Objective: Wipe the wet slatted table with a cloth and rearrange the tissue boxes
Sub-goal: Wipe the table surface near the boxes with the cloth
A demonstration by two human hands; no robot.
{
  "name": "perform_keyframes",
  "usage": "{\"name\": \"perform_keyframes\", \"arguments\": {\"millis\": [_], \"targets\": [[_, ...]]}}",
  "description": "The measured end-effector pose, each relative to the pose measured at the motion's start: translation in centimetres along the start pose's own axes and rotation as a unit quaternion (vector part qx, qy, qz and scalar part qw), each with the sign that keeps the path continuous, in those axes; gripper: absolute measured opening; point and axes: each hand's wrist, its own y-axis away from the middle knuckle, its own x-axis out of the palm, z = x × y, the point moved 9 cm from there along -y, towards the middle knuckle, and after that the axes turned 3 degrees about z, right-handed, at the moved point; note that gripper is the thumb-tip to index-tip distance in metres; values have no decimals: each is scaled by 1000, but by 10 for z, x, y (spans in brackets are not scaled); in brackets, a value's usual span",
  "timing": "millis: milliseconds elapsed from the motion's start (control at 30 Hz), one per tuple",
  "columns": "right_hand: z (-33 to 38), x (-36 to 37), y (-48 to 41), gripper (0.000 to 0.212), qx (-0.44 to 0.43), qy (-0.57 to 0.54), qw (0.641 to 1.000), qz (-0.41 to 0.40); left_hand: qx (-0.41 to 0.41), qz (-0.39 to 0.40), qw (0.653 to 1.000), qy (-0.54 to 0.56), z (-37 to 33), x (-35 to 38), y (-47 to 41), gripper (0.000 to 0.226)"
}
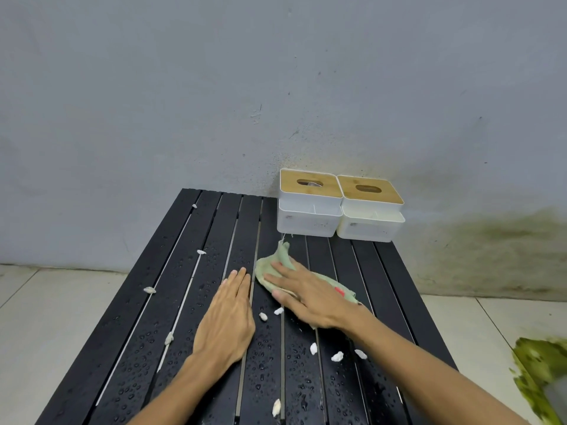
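Observation:
The black slatted table (pixel 129 348) is beaded with water drops and dotted with several small white tissue scraps (pixel 337 356). My right hand (pixel 306 294) presses flat on a pale green cloth (pixel 277 262) in the middle of the table. My left hand (pixel 228 317) lies flat on the slats just left of the cloth, fingers together, holding nothing. Two white tissue boxes with bamboo lids, the left box (pixel 310 204) and the right box (pixel 371 210), stand side by side at the table's far right corner against the wall.
A grey wall (pixel 214 102) rises right behind the table, stained green at lower right. Pale floor tiles (pixel 46 317) surround the table. A blurred green object (pixel 540 372) sits at the right edge of view.

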Motion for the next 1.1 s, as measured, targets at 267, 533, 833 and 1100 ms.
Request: {"name": "perform_keyframes", "arguments": {"millis": [267,533,833,1100], "targets": [[-27,-2,-57,61,94,-10,995,-24,9,-1,1000,-15,-2,4,-1,63],[-35,-10,-60,57,102,-10,993,-64,15,-1,1000,-23,-1,2,0,60],[-23,-3,14,54,46,-41,998,2,7,14,1000,-16,0,4,-2,59],[-34,-67,90,37,74,-204,968,-128,7,22,1000,3,-2,1,-1,60]]}}
